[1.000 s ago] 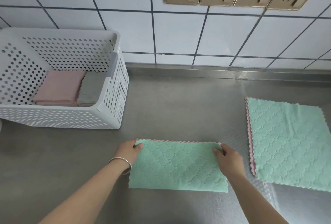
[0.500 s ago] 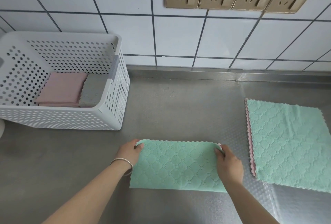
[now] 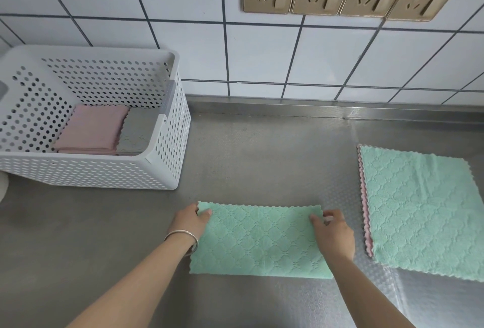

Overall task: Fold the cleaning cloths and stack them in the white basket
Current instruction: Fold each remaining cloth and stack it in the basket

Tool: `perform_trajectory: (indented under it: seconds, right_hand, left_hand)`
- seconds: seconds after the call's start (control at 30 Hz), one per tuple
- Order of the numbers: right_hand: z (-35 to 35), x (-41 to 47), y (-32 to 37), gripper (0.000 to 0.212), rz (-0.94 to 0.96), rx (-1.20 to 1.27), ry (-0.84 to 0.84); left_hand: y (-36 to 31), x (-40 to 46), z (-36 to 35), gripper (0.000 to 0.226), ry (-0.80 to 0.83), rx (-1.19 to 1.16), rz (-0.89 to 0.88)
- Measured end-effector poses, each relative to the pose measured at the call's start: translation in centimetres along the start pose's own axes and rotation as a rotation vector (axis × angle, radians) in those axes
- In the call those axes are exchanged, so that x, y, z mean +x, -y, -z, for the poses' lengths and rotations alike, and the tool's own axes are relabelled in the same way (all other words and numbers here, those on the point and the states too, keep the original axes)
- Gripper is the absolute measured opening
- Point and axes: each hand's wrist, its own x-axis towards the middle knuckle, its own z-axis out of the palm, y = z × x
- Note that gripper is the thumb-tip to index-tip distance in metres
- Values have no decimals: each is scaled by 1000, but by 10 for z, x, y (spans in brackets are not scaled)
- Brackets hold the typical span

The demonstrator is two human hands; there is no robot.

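Two hands: left hand (image 3: 190,219) and right hand (image 3: 334,232) each pinch a far corner of the folded mint-green microfibre cloth (image 3: 259,241).
Basket: white perforated plastic basket (image 3: 167,160) holds folded pink cloth (image 3: 94,128).

Your two forearms come up from the bottom edge, both bare, with no sleeves in sight. On your left wrist you wear a thin, plain silver bangle (image 3: 183,239), a smooth round band sitting loose just below the left hand (image 3: 191,220). Your right hand (image 3: 334,233) and wrist carry nothing: no ring, watch or glove shows on either hand.
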Motion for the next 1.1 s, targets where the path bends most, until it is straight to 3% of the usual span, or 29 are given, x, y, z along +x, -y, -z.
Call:
perform_trajectory:
  seconds: [0.13,0.27,0.37,0.67,0.8,0.9,0.97,1.1]
  right_hand:
    - [2,-5,-3,27,-6,40,-16]
    - [0,-8,-9,15,33,7,-16]
    - [-1,-11,-12,11,57,16,-19]
    - [-1,-10,-5,12,14,-33,24]
    - [4,-13,-2,13,-35,-86,40]
    - [9,-20,-7,15,-40,-172,41]
    - [12,-28,-13,15,-18,-214,47]
    - [6,-44,-25,11,6,-238,55]
  left_hand:
    - [8,-5,-1,26,-4,-25,2]
    - [17,-9,-2,45,-32,-40,-31]
    - [19,-11,-3,46,-44,-54,-46]
    - [16,-7,-5,32,-75,51,-17]
    - [15,-19,-7,16,-147,-193,-26]
    - [26,-34,-12,32,-136,-338,-152]
    - [36,-43,-16,45,-73,-301,-246]
    - [47,-46,-26,50,-27,-171,-369]
